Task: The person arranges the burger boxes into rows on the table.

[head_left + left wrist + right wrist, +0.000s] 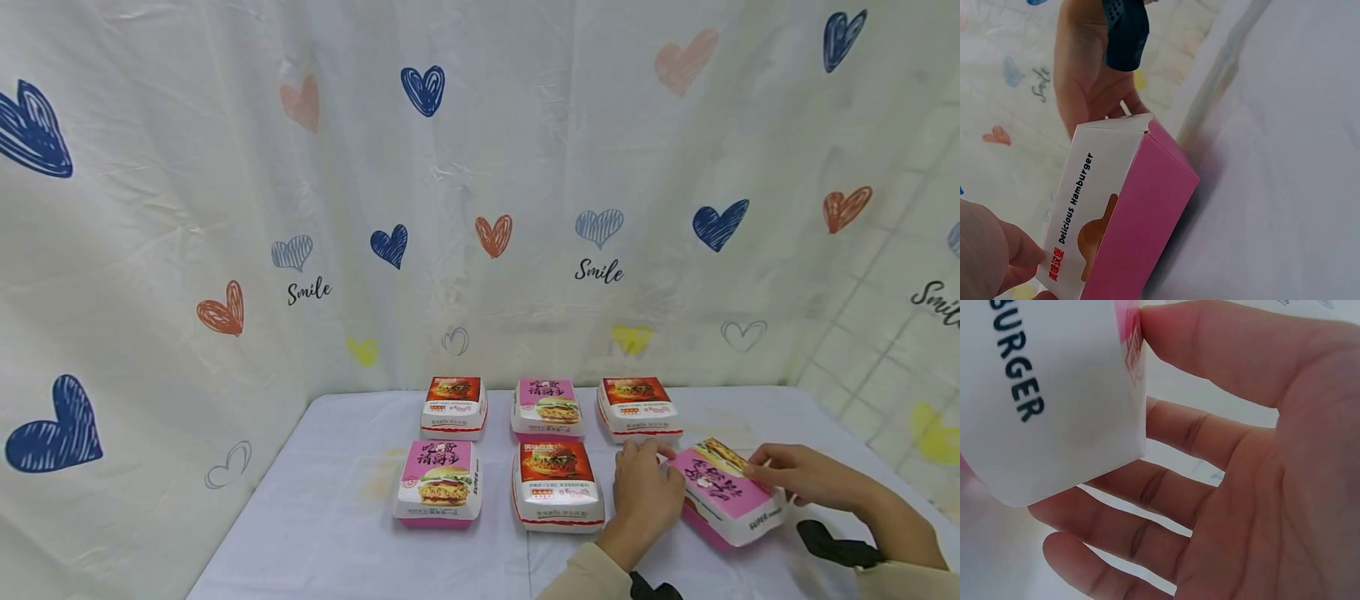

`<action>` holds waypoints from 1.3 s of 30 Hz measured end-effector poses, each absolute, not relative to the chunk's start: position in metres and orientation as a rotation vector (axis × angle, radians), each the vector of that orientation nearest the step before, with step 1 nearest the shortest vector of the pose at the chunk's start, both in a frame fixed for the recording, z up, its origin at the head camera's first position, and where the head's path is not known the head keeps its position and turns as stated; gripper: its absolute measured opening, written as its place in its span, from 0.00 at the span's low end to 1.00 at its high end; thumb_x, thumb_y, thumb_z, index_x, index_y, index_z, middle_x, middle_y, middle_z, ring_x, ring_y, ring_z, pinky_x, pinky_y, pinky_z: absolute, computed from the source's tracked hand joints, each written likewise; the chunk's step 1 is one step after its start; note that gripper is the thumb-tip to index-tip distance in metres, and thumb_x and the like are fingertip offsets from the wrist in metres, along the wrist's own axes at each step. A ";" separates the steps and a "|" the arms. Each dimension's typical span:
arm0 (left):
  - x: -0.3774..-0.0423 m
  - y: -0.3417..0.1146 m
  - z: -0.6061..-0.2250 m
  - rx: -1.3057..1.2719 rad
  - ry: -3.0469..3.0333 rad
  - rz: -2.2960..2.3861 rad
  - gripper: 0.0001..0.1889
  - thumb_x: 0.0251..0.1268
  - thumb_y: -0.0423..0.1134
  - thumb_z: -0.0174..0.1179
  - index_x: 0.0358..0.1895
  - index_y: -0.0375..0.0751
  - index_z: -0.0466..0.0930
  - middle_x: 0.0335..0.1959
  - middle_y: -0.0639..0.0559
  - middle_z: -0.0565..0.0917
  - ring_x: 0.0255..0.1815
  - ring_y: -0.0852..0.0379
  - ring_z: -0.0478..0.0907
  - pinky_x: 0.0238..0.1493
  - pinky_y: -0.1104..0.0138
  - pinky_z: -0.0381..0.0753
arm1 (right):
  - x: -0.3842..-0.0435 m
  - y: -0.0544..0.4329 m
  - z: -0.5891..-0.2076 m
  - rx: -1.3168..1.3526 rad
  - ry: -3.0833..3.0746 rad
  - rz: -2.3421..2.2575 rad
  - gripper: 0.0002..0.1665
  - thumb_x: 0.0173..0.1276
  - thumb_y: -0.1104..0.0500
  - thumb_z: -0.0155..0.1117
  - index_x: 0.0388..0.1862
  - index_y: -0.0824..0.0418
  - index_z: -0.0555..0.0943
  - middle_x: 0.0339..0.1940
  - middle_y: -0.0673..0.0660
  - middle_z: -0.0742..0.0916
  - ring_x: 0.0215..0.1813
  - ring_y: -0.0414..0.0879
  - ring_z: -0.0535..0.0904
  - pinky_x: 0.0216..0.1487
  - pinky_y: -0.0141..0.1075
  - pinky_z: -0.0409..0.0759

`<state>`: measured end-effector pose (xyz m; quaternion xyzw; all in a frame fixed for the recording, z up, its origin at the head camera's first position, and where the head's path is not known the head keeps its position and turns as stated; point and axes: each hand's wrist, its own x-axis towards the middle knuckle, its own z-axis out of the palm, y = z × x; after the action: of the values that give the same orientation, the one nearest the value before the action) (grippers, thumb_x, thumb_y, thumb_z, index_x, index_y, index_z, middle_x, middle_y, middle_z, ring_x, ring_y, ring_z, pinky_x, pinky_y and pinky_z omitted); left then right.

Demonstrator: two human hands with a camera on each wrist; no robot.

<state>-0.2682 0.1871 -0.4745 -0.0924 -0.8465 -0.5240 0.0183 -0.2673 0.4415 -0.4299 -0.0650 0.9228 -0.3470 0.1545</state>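
A pink-and-white hamburger box [723, 492] is held at the right of the table, turned at an angle and tilted. My left hand [647, 492] pinches its left far corner between thumb and fingers. On the opposite side, my right hand [813, 475] grips it, thumb at the top edge and fingers below. The left wrist view shows the box's white side [1094, 194] with black lettering and its pink base [1147, 212], clear of the white cloth. In the right wrist view, the right thumb [1210, 350] touches the pink-and-white edge.
Three burger boxes line the back: a red-topped one [453, 408], a pink one [547, 408] and another red-topped one [640, 408]. In front stand a pink box [438, 485] and a red-topped box [557, 487], left of my left hand. A heart-printed curtain [510, 167] hangs behind the white-covered table [337, 500].
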 end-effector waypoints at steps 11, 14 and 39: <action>-0.271 0.187 -0.475 -0.278 -2.666 -1.542 0.08 0.65 0.43 0.68 0.45 0.60 0.81 0.40 0.64 0.72 0.39 0.67 0.66 0.37 0.69 0.69 | -0.268 0.440 -0.430 -0.239 2.649 -0.975 0.27 0.77 0.50 0.57 0.62 0.69 0.74 0.43 0.59 0.84 0.36 0.48 0.74 0.32 0.41 0.75; -0.271 0.187 -0.473 -0.283 -2.698 -1.512 0.12 0.62 0.47 0.70 0.47 0.59 0.81 0.42 0.63 0.73 0.40 0.66 0.66 0.37 0.68 0.69 | -0.269 0.440 -0.432 -0.234 2.655 -0.982 0.29 0.77 0.48 0.56 0.65 0.69 0.73 0.44 0.58 0.84 0.35 0.44 0.73 0.30 0.37 0.73; -0.268 0.187 -0.460 -0.402 -3.085 -0.971 0.51 0.33 0.75 0.77 0.65 0.58 0.69 0.54 0.61 0.68 0.48 0.60 0.66 0.44 0.64 0.79 | -0.271 0.457 -0.458 -0.284 2.319 -1.356 0.31 0.84 0.50 0.45 0.79 0.59 0.60 0.54 0.26 0.76 0.52 0.35 0.80 0.51 0.44 0.79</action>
<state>-0.2682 0.1870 -0.4598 -0.1230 -0.9450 -0.2974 -0.0587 -0.2708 0.4570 -0.4578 -0.1026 0.8377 -0.4898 0.2186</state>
